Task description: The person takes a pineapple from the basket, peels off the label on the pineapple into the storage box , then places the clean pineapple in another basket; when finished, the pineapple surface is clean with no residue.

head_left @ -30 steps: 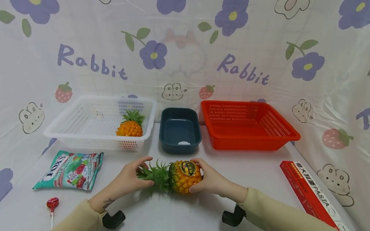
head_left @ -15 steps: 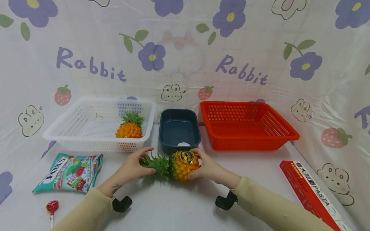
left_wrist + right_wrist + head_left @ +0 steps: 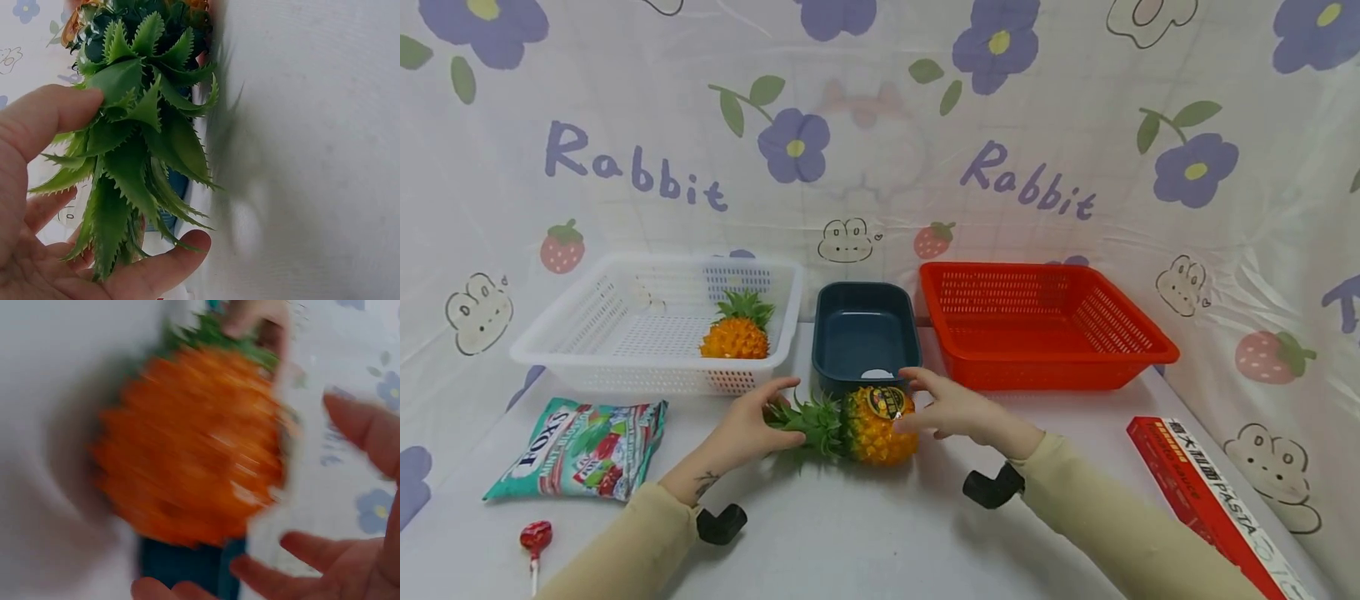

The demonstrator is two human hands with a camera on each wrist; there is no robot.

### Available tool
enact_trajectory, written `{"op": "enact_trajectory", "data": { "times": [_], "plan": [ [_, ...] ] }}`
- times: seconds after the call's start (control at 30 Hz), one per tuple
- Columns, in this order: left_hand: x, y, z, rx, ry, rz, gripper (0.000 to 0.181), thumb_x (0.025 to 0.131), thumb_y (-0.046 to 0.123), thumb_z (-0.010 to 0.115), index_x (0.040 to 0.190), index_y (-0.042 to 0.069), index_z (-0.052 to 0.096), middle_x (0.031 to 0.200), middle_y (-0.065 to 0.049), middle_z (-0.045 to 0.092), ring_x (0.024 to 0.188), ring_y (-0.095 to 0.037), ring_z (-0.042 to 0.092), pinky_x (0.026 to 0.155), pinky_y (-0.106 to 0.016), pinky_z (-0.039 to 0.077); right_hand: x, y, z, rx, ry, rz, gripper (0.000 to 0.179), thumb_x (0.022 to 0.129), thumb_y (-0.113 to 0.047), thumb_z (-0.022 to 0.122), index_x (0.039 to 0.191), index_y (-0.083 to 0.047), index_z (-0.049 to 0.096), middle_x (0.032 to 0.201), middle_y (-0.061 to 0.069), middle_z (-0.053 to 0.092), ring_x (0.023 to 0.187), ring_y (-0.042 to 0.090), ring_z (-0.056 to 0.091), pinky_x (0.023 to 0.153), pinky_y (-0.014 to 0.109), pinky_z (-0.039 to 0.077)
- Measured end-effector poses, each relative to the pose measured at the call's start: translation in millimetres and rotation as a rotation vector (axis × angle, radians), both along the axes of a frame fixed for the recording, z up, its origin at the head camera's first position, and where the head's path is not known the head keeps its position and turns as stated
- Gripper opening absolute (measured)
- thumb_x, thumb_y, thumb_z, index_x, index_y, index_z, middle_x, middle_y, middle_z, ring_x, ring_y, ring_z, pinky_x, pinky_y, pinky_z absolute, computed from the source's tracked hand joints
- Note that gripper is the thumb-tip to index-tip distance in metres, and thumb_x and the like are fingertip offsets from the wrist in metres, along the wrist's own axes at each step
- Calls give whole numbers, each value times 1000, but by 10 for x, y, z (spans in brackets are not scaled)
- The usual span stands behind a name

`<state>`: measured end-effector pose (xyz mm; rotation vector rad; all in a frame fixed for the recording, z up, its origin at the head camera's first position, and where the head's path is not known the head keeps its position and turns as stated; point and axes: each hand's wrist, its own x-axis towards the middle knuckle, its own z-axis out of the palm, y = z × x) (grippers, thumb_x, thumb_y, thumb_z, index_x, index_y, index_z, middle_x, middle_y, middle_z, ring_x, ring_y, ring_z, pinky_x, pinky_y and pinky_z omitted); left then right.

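Observation:
A pineapple with a dark round label lies on its side on the white table, crown to the left, just in front of the dark blue tub. My left hand is around its crown. In the left wrist view the thumb touches a green leaf and the fingers curve beneath the crown's tip. At the fruit's base, my right hand has its fingers spread. The right wrist view, blurred, shows them apart from the orange body.
A white basket holds a smaller pineapple at the back left; a red basket stands at the back right. On the left lie a FOX'S candy bag and a lollipop. A red pasta box lies right.
Both hands have moved the pineapple away from me, up to the tub. Over the last half second my right hand has loosened and drawn off its base; the left stays at the crown.

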<state>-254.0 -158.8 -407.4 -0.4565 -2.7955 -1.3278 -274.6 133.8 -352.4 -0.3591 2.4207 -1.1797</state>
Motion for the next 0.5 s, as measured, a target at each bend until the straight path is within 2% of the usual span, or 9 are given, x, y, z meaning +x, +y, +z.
{"op": "enact_trajectory", "data": {
  "times": [0.1,0.2,0.33,0.5],
  "plan": [
    [-2,-8,0,0,2,1,74,71,22,80,136,14,45,103,-7,58,86,-19,52,71,-32,45,-60,14,190,29,44,6,50,87,-26,64,132,-14,48,134,11,48,113,28,51,85,47,50],
    [-4,-15,-1,-2,4,5,74,71,22,80,136,13,44,103,-7,58,86,-19,52,71,-32,44,-128,-31,292,67,155,53,28,92,-21,57,118,-11,61,118,9,60,101,25,56,81,39,51],
    [8,-15,2,2,12,-3,73,72,22,79,136,13,44,103,-8,58,85,-19,52,70,-32,44,-210,-148,313,157,279,129,21,93,-16,54,108,-8,67,105,9,65,86,20,55,71,28,50],
    [30,2,9,18,8,-13,72,72,21,78,136,14,44,103,-9,57,84,-19,52,69,-32,44,-294,-262,253,270,312,189,20,93,-12,53,104,-5,68,99,8,65,83,18,54,68,25,49]
  ]
}}
